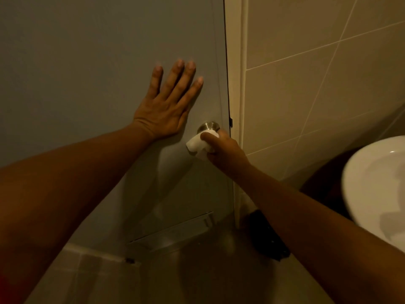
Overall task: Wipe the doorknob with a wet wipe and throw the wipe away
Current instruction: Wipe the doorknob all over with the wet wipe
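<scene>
1. The doorknob [208,126], round brushed metal, sits mid-frame near the door [87,62] edge.
2. The right hand [223,150] is closed around a crumpled white wipe [197,145], pressed onto the knob.
3. The left hand [166,106] lies flat on the door, fingers spread, holding nothing.

no readable text, no labels, no brands, no numbers or signs anywhere in view
</scene>
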`<move>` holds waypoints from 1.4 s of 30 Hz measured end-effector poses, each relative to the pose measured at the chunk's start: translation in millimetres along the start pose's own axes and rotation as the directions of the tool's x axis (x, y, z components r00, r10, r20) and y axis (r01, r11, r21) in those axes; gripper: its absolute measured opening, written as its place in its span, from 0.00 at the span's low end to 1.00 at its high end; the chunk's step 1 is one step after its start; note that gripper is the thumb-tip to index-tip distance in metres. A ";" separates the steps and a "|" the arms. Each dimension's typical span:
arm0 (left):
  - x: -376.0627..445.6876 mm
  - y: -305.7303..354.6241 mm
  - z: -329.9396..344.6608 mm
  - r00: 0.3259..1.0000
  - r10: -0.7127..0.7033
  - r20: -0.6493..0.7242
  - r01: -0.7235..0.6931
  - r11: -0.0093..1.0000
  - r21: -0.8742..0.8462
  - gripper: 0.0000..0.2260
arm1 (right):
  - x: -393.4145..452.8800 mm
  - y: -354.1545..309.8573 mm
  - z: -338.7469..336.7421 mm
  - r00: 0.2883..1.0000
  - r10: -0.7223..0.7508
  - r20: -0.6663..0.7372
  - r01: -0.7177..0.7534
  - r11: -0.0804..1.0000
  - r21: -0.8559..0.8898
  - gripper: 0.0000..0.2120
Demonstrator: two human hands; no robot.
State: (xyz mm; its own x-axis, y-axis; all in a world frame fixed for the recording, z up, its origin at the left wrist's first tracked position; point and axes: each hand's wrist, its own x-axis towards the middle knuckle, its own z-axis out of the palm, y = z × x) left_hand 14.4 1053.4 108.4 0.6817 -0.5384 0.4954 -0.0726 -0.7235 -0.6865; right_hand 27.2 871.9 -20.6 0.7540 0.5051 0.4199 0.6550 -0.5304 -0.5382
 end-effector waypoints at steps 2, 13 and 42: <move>0.5 -0.3 -1.0 1.000 -0.003 0.004 0.003 1.000 -0.006 0.27 | -2.0 5.6 -0.8 0.997 -0.072 0.022 0.072 0.996 -0.044 0.24; -0.4 0.8 -1.2 1.000 0.003 0.014 -0.003 1.000 -0.020 0.27 | -3.5 -45.6 13.4 0.772 0.630 0.086 -0.265 0.197 0.944 0.15; -0.1 1.1 -0.3 1.000 -0.006 -0.001 0.006 1.000 -0.005 0.26 | 3.2 -37.5 14.7 0.786 0.572 0.234 -0.281 -0.006 0.960 0.17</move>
State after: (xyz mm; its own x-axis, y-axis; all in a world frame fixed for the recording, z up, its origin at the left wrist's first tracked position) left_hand 14.0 1052.5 107.7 0.6813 -0.5345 0.5002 -0.0724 -0.7292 -0.6805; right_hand 4.3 903.4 -9.9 0.9558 0.2534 -0.1488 -0.2634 0.5144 -0.8161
